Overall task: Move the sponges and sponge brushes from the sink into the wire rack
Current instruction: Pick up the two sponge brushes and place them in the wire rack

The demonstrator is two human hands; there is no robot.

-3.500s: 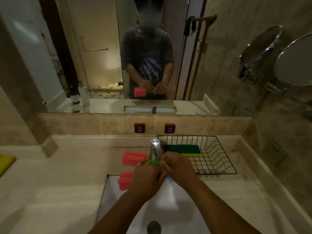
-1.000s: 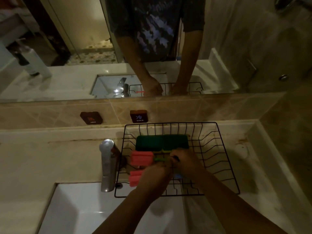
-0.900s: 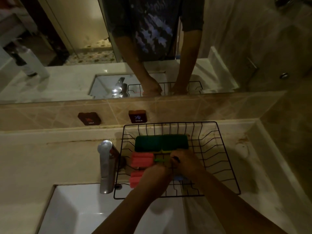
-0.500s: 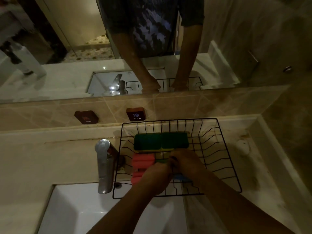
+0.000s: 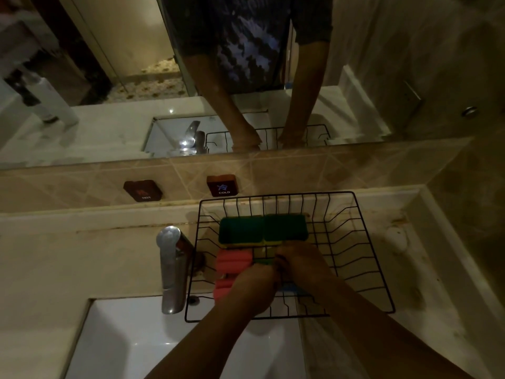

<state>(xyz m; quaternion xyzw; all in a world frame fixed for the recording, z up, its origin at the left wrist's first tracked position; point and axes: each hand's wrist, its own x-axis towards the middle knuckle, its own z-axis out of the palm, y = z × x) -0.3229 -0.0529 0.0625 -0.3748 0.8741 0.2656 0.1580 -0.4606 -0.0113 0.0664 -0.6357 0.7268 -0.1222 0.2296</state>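
Both my hands are low inside the black wire rack (image 5: 363,258). My left hand (image 5: 250,289) is closed on a sponge brush whose pink head (image 5: 222,289) shows at its left. My right hand (image 5: 302,262) grips the green handle (image 5: 263,261) of a second sponge brush, its pink head (image 5: 233,260) lying near the rack's left side. A bit of blue handle (image 5: 289,287) peeks out under my right wrist. Two green and yellow sponges (image 5: 262,228) lie side by side at the back of the rack.
A chrome tap (image 5: 172,266) stands just left of the rack, over the white sink (image 5: 131,343). HOT (image 5: 143,190) and COLD (image 5: 222,186) buttons sit on the tiled ledge below the mirror. The beige counter (image 5: 426,283) runs right to a wall.
Over 3.5 seconds both hands carried the two pink sponge brushes from above the sink to the right and into the rack. In the last second they sank lower onto the rack floor.
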